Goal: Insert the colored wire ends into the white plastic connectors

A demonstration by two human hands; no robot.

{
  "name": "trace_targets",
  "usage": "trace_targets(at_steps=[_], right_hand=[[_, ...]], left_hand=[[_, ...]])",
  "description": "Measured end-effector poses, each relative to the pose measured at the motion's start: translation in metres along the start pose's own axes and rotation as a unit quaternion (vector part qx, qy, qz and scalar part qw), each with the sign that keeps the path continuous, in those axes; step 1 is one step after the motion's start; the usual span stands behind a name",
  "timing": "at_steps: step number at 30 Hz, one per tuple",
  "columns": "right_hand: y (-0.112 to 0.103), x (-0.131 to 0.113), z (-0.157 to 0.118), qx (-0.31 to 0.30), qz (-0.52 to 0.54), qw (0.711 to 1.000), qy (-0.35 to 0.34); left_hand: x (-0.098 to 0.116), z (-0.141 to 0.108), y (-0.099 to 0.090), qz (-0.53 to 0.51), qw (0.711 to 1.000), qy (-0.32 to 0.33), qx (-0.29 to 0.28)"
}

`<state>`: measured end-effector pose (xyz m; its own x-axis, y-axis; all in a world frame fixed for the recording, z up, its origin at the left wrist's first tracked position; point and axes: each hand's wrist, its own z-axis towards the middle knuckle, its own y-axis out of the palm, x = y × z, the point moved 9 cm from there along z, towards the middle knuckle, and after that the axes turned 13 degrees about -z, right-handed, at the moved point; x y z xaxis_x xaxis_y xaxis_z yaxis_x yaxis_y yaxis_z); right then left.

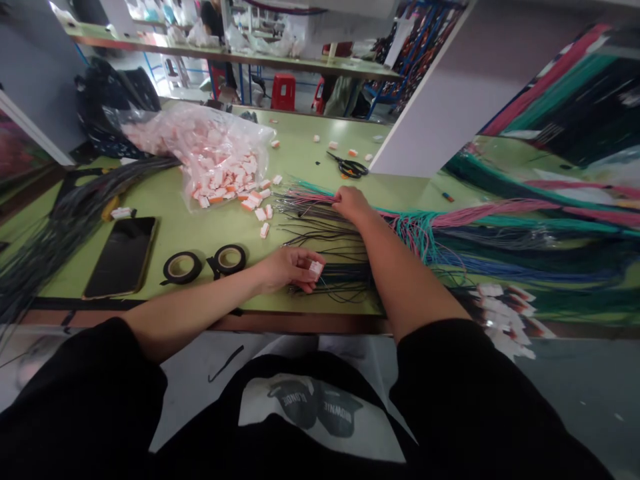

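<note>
In my left hand [300,268], near the table's front edge, a small white connector housing [315,268] is held between thumb and fingers. A thin wire seems to run from it. Farther forward, my right hand [350,203] has its fingers closed at the pink wires [320,197] of a spread bundle; which strand it grips is hidden. Dark wires [345,251] with bare-looking ends fan out between my two hands. Teal wires [425,230] lie looped to the right of my right forearm.
A clear bag of white-and-orange housings [215,150] lies at the back left, several spilled beside it. Nearby are a phone [123,257], two black tape rolls [182,267], and scissors [350,167]. A grey post [440,93] rises at right. Finished-looking white connectors [505,313] hang over the front edge.
</note>
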<state>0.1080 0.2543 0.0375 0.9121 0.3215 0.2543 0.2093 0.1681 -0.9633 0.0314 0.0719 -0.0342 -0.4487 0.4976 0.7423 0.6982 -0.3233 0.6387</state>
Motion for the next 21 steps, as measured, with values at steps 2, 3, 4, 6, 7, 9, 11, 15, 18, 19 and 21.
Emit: trace_targets(at_steps=[2, 3, 4, 6, 7, 9, 11, 15, 18, 19, 21], right_hand=[[0.000, -0.001, -0.005, -0.023, -0.014, 1.000, 0.004], [0.000, -0.003, -0.008, -0.040, -0.017, 0.999, -0.007], [0.002, -0.006, -0.013, -0.062, -0.020, 0.998, -0.020], [0.004, -0.010, -0.021, -0.100, -0.034, 0.994, -0.029], [0.004, -0.011, -0.025, -0.111, -0.044, 0.993, -0.025], [0.003, -0.012, -0.031, -0.118, -0.066, 0.991, -0.009], [0.001, -0.012, -0.034, -0.114, -0.075, 0.991, 0.000], [-0.005, -0.001, -0.037, -0.088, -0.069, 0.994, -0.004], [-0.011, 0.020, -0.039, -0.055, -0.044, 0.997, 0.030], [-0.014, 0.028, -0.039, -0.037, -0.026, 0.998, 0.050], [-0.021, 0.038, -0.042, 0.006, 0.032, 0.997, 0.075]], left_hand=[[0.000, 0.000, 0.000, -0.002, 1.000, -0.004, -0.003], [0.000, 0.000, 0.001, -0.003, 1.000, -0.006, -0.003], [0.000, 0.000, 0.001, -0.003, 1.000, -0.007, -0.002], [0.001, 0.000, 0.001, -0.003, 1.000, -0.009, 0.000], [0.001, -0.001, 0.001, -0.002, 1.000, -0.009, 0.002], [0.002, -0.001, 0.001, 0.001, 1.000, -0.010, 0.006], [0.002, -0.001, 0.001, 0.005, 1.000, -0.010, 0.008], [0.003, 0.000, -0.001, 0.013, 1.000, -0.007, 0.017], [0.003, 0.000, -0.002, 0.017, 0.999, -0.006, 0.027], [0.003, 0.000, -0.002, 0.019, 0.999, -0.005, 0.028], [0.003, 0.000, -0.002, 0.023, 0.999, -0.005, 0.029]])
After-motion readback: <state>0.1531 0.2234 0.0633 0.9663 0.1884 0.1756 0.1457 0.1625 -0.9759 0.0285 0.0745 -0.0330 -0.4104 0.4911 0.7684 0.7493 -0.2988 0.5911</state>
